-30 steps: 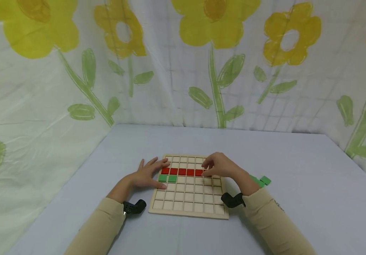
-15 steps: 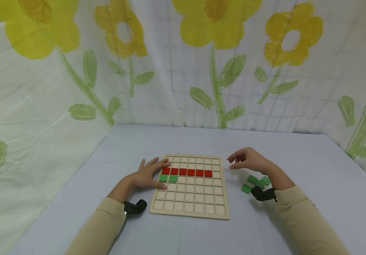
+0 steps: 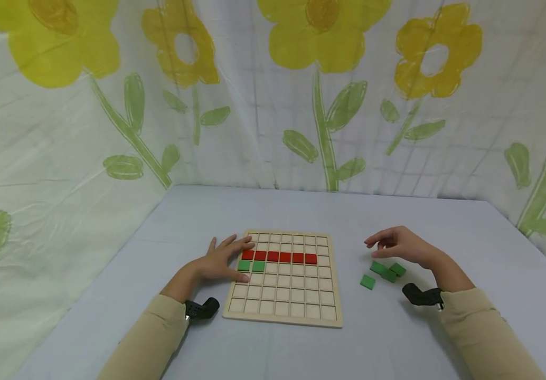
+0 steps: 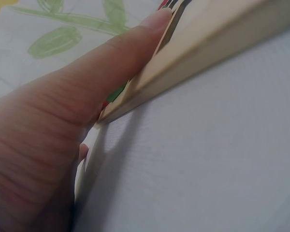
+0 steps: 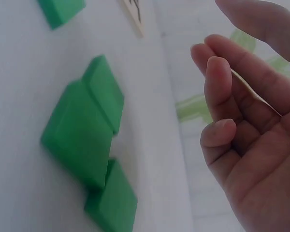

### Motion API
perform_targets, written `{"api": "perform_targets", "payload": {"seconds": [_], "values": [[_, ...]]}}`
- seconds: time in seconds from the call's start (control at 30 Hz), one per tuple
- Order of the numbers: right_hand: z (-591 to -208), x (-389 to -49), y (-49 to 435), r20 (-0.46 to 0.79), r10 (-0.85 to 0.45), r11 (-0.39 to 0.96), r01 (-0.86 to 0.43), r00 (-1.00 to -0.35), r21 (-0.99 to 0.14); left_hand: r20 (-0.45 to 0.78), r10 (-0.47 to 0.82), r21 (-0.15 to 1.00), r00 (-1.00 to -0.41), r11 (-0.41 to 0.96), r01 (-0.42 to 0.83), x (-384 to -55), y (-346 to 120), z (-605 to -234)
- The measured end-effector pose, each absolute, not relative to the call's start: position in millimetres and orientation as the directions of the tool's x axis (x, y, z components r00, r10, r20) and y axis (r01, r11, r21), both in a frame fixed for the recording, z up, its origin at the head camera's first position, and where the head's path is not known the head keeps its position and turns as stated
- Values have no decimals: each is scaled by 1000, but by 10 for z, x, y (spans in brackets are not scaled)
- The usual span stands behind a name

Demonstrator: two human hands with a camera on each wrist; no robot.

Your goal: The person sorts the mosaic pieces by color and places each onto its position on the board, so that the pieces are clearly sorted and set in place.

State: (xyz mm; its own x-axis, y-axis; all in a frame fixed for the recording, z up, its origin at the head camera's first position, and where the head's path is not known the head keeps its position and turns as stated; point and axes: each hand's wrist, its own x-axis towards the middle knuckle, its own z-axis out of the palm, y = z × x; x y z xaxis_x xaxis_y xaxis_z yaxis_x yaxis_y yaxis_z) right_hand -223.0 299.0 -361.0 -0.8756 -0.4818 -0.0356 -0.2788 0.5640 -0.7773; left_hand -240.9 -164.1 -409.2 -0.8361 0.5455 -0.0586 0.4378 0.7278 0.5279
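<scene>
Since the earliest frame, the right hand (image 3: 403, 247) has moved away from the wooden grid board (image 3: 282, 319) and now hangs over the right part of the tabletop (image 3: 273, 351), just above the loose green tiles (image 3: 388, 274). It holds nothing, and its fingers are loosely bent. The left hand (image 3: 215, 265) also grasps nothing: its fingers are spread, and its thumb lies across the left edge of the board.

This board is pale, square and flat, divided by thin dark lines into small cells. Six red tiles (image 3: 273, 256) make one line in the third row from the far side; directly below them, two green tiles (image 3: 257, 266) sit at the left end of the fourth row. To the right of the board are four loose ones; three of them are in contact, the fourth lies a little nearer to the person.

One second ago, only five red tiles could be seen, with the right hand beside them; the left hand has kept its place.

Beige sleeves (image 3: 147, 338) and black wrist devices (image 3: 201, 308) cover the arms partly. Pale and smooth, the tabletop reaches back to a white curtain (image 3: 263, 158), painted with yellow flowers (image 3: 297, 47) and green leaves (image 3: 132, 103).
</scene>
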Motion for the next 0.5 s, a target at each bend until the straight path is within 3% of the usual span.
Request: {"api": "perform_targets", "payload": {"seconds": [0.5], "values": [[-3754, -2137, 3411, -60, -428, 572, -218, -902, -791, -55, 542, 532, -838, 726, 435, -2380, -1634, -4071]]}}
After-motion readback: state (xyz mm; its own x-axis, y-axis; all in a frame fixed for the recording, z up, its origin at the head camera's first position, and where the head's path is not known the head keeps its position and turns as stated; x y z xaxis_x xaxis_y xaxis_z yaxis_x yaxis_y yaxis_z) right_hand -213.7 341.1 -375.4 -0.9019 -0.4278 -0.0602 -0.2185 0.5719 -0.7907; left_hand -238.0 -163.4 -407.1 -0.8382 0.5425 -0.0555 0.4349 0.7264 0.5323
